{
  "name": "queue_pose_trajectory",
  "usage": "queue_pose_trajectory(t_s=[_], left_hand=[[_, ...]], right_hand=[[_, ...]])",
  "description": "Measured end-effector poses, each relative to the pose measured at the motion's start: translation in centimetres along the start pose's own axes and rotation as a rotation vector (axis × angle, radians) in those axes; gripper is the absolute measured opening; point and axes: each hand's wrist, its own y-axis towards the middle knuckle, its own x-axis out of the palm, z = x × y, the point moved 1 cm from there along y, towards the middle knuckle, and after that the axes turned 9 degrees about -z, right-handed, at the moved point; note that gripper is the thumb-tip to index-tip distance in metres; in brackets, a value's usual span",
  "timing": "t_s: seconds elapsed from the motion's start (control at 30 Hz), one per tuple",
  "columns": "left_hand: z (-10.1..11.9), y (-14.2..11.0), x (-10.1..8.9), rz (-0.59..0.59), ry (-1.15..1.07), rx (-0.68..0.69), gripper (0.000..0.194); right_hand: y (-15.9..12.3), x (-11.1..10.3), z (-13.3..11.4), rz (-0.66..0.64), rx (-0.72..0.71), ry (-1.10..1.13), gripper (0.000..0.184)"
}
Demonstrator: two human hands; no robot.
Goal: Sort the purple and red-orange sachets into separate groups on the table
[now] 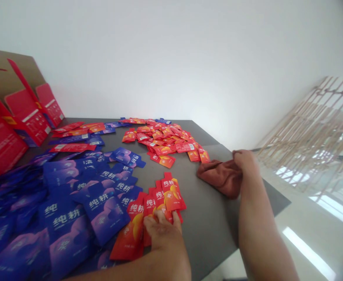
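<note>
Grey table [206, 226] under a plain white wall is strewn with sachets. Near its front edge the left hand [162, 232] is laid flat, fingers spread, on a fan of red sachets [156, 207]. The right hand [244, 160] is closed around a rust-brown cloth [221, 177] bunched at the table's right edge. Blue sachets [68, 207] are heaped to the left, a red pile [165, 138] lies further back, and red cartons [22, 113] stand at far left.

Red sachets [165, 142]: too many to count. Blue sachets [101, 207]: likewise, dozens. Red cartons [27, 113]: three at least. One brown cloth [221, 175]. One table [206, 222]. Two hands [162, 230].
</note>
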Motion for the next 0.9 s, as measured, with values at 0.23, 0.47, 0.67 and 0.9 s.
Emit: queue_pose_trajectory(t_s=[0.23, 0.47, 0.67, 0.9], left_hand=[[-0.9, -1.0, -1.1, 0.029, 0.013, 0.096, 0.061], [-1.0, -1.3, -2.3, -0.083, -0.023, 0.114, 0.063], [-1.1, -1.8, -2.6, -0.093, -0.038, 0.109, 0.068], [-1.1, -2.3, -2.7, -0.064, -0.046, 0.118, 0.063]], right_hand=[[-3.9, -3.8, -4.5, 1.27, -0.18, 0.106, 0.043], [0.2, 2.9, -4.0, -0.17, -0.184, -0.061, 0.031], [-4.9, 4.0, -2.1, -0.395, -0.269, -0.336, 0.032], [-3.3, 2.8, 2.2, -0.111, 0.102, -0.639, 0.032]])
